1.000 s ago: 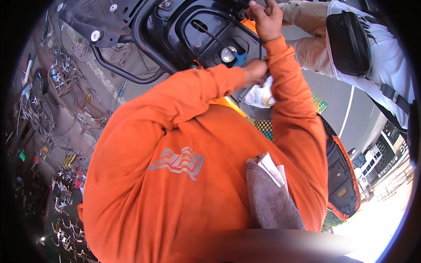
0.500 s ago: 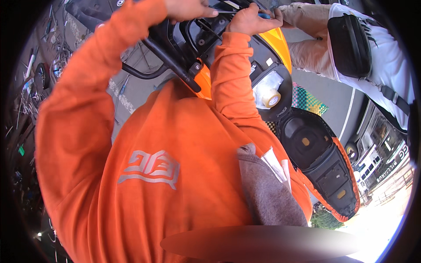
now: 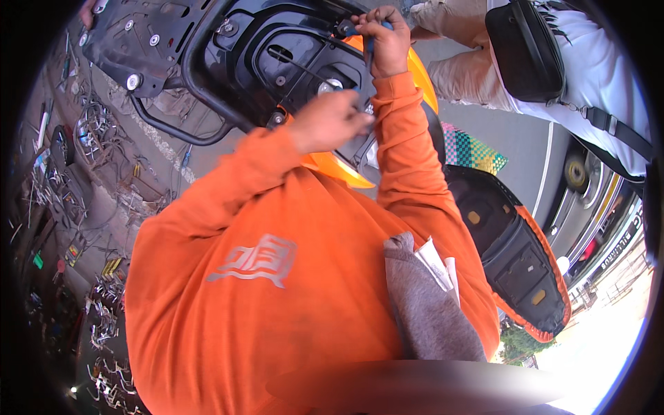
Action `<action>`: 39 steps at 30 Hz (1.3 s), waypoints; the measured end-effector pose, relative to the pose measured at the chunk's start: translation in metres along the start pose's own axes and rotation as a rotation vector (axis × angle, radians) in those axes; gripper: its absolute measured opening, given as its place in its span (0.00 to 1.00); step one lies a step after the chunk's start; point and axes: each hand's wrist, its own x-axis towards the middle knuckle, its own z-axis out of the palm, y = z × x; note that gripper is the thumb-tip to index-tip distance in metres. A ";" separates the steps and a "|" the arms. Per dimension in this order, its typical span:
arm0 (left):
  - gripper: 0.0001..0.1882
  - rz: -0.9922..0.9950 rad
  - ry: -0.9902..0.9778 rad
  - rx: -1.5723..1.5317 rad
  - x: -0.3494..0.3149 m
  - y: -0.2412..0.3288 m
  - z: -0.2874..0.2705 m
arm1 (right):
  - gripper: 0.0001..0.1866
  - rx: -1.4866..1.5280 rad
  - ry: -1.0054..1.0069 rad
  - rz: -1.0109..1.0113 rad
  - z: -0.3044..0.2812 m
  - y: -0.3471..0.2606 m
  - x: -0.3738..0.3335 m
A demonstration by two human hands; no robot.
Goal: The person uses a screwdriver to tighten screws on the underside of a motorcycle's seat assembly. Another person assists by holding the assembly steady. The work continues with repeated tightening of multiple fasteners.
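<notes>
My right hand [image 3: 391,47] is closed around the blue handle of a tool [image 3: 370,45], which looks T-shaped. Its metal shaft points down toward the black plastic tail section [image 3: 238,66] of a scooter or motorcycle. My left hand [image 3: 325,123], smeared by motion, hovers by the shaft's lower end over the tail section; whether its fingers touch anything cannot be made out. A yellow-orange body panel [image 3: 423,76] runs beside my right hand. Behind my right forearm, the storage well is mostly hidden. The seat [image 3: 515,256], with orange edging, stands flipped open at the right.
A black metal rear rack [image 3: 155,59] carries a side bar [image 3: 183,135]. Another person's hand [image 3: 86,15] touches its far-left end. Someone with a black bag [image 3: 524,52] stands at the right, near a checkered woven mat [image 3: 474,149]. Metal parts [image 3: 93,135] litter the left ground.
My left hand has come down and right, from above the tail section to the tool's shaft. My right hand has turned the tool from sideways to shaft-down. The view has shifted, showing more of the rack.
</notes>
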 end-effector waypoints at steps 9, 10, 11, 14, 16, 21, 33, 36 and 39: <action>0.20 0.070 0.150 -0.046 0.092 -0.068 0.064 | 0.16 -0.318 -0.392 0.007 -0.021 -0.012 0.021; 0.19 0.138 0.200 -0.058 0.092 -0.064 0.065 | 0.15 -0.340 -0.413 -0.002 -0.021 -0.014 0.022; 0.18 0.162 0.213 -0.047 0.092 -0.061 0.067 | 0.15 -0.361 -0.434 -0.010 -0.022 -0.014 0.021; 0.16 0.088 0.086 -0.161 0.104 -0.059 0.077 | 0.13 -0.337 -0.526 0.043 -0.028 -0.014 0.024; 0.15 0.046 -0.029 -0.474 0.118 -0.060 0.085 | 0.13 -0.432 -0.569 0.039 -0.032 -0.016 0.031; 0.13 0.010 0.063 -0.486 0.153 -0.042 0.100 | 0.11 -0.623 -0.886 -0.014 -0.024 -0.034 0.052; 0.19 0.154 0.006 -0.789 0.138 -0.074 0.114 | 0.12 -0.561 -0.853 0.178 -0.015 -0.028 0.026; 0.17 0.122 0.035 -0.784 0.135 -0.061 0.117 | 0.11 -0.543 -0.737 0.113 -0.015 -0.023 0.031; 0.18 -0.044 -0.027 -0.908 0.127 -0.061 0.115 | 0.11 -0.572 -0.680 0.046 -0.012 -0.019 0.026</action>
